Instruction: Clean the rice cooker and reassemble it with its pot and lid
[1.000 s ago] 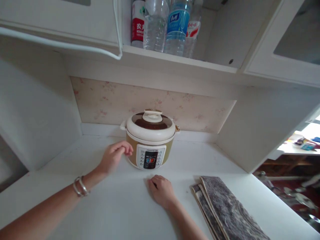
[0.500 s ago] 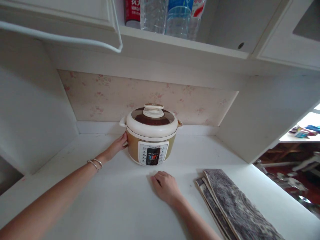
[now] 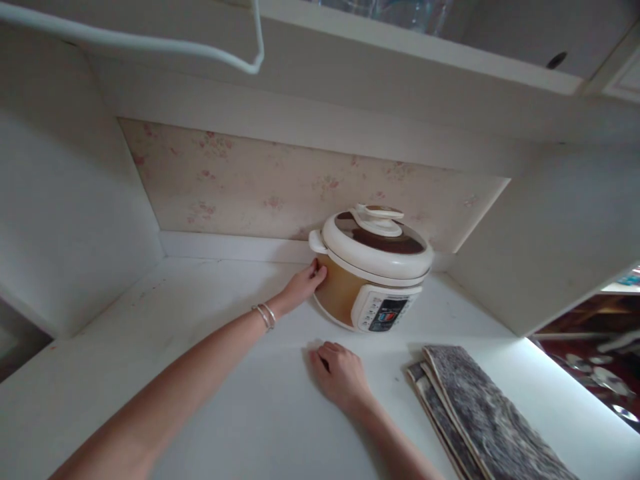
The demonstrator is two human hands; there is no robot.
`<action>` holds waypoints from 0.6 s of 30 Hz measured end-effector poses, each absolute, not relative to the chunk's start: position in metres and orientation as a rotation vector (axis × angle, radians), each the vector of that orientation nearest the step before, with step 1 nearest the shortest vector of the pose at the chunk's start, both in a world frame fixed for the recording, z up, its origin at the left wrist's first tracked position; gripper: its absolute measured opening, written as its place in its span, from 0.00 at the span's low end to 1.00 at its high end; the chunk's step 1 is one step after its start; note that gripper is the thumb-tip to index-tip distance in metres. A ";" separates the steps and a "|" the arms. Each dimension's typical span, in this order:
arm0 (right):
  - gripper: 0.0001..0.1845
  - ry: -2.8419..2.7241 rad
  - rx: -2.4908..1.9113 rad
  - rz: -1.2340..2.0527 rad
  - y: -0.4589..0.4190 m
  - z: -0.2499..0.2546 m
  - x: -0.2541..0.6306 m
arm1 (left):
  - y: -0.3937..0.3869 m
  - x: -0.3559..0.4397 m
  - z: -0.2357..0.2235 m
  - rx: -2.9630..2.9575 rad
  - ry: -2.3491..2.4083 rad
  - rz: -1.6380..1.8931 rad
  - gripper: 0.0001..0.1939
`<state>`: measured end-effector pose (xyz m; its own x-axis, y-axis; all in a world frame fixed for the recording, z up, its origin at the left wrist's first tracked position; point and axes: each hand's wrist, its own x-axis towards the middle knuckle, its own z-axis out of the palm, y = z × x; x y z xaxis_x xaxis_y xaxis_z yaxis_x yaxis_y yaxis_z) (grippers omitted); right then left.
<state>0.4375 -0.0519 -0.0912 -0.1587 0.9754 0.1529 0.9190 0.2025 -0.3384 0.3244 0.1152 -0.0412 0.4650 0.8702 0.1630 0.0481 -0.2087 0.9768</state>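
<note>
A gold and white electric pressure cooker stands upright on the white counter, its lid on and its control panel turned towards the right. Against its left side, below the side handle, is my left hand, thumb on the wall and fingers curled around towards the back; part of the fingers is hidden. Two thin bracelets circle that wrist. My right hand rests on the counter in front of the cooker, closed in a loose fist with nothing visible in it.
A folded grey patterned cloth lies on the counter at the right. Overhead runs a cabinet shelf with plastic bottles, and a white cable hangs at upper left. Side panels and a floral back wall enclose the counter.
The pressure cooker has slid to the right and turned, with my left hand moving along against its side. My right hand stays on the counter. The view has tipped down slightly.
</note>
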 end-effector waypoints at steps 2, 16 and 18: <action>0.21 -2.126 -1.786 0.255 -0.052 -0.091 0.437 | 0.118 0.350 -0.042 1.713 0.826 0.925 0.32; 0.18 -2.051 -1.614 0.518 -0.053 -0.098 0.453 | 0.117 0.486 -0.024 1.965 0.873 0.661 0.33; 0.20 -2.035 -1.582 0.528 -0.054 -0.100 0.457 | 0.109 0.483 -0.027 1.940 0.873 0.627 0.31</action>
